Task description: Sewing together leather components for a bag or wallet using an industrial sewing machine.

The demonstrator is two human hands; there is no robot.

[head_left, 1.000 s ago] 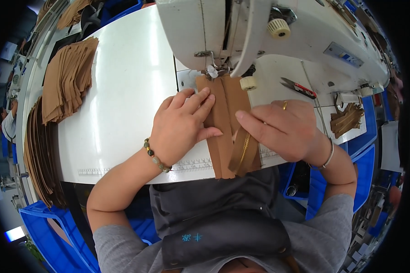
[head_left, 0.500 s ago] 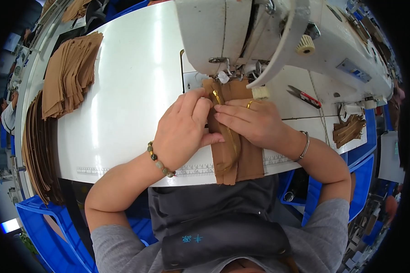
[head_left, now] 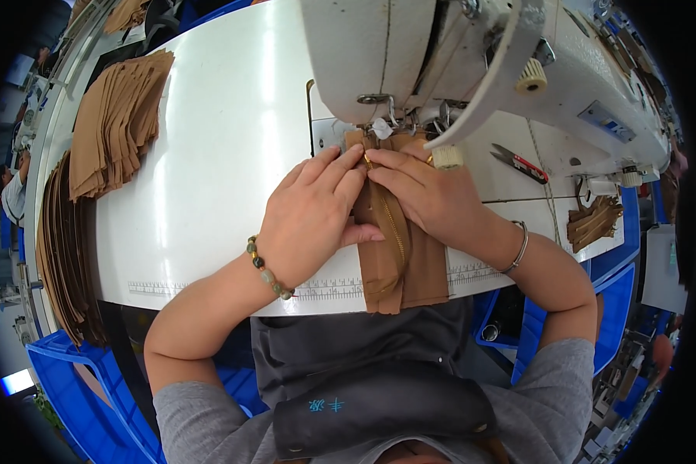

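Under the presser foot (head_left: 371, 133) of a white sewing machine lies a brown fabric piece (head_left: 424, 271) with a brass-toothed zipper (head_left: 397, 220) on it. My left hand (head_left: 311, 197) is curled over the fabric's left edge, its fingertips beside the zipper's gold slider and its thumb lower down on the cloth. From the other side my right hand (head_left: 433, 189) reaches in, its fingers pressed together on the zipper near the slider; its thumb is hidden. Both hands are just below the needle area. The zipper's lower end curves loosely over the fabric near the table's front edge.
Red-handled thread snips (head_left: 522, 164) lie right of the machine's needle area, with a small bundle of brown strips (head_left: 594, 222) beyond. Stacks of brown fabric pieces (head_left: 120, 124) sit at the left. Blue bins (head_left: 93, 394) flank the white table (head_left: 201, 193). Another person is far left.
The left fingers have straightened toward the slider. My right hand has shifted slightly up, its fingertips now at the slider and its ring partly hidden behind the machine. The fabric has barely moved.
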